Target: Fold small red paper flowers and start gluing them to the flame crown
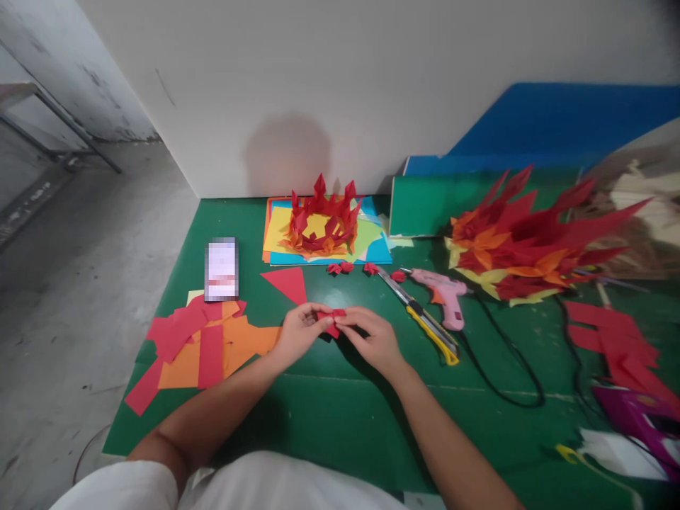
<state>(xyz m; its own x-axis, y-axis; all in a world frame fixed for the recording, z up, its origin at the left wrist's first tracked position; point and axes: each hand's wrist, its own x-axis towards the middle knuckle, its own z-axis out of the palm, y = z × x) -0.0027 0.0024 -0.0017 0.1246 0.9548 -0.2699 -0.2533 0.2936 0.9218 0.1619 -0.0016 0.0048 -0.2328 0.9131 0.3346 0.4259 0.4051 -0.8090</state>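
Observation:
My left hand (pixel 298 331) and my right hand (pixel 372 336) meet over the green table (pixel 329 411), both pinched on one small folded red paper piece (pixel 332 320) held between the fingertips. A loose red paper triangle (pixel 287 283) lies just beyond my left hand. Three small folded red pieces (pixel 340 268) sit in a row further back. Behind them a red and orange paper crown (pixel 321 223) rests on a stack of coloured sheets (pixel 281 234).
Red and orange paper scraps (pixel 205 347) and a phone (pixel 222 268) lie at the left. A yellow utility knife (pixel 422 316), a pink glue gun (pixel 443 294) with black cord, a large red-orange paper flower cluster (pixel 523 244) and red cut pieces (pixel 616 340) lie right.

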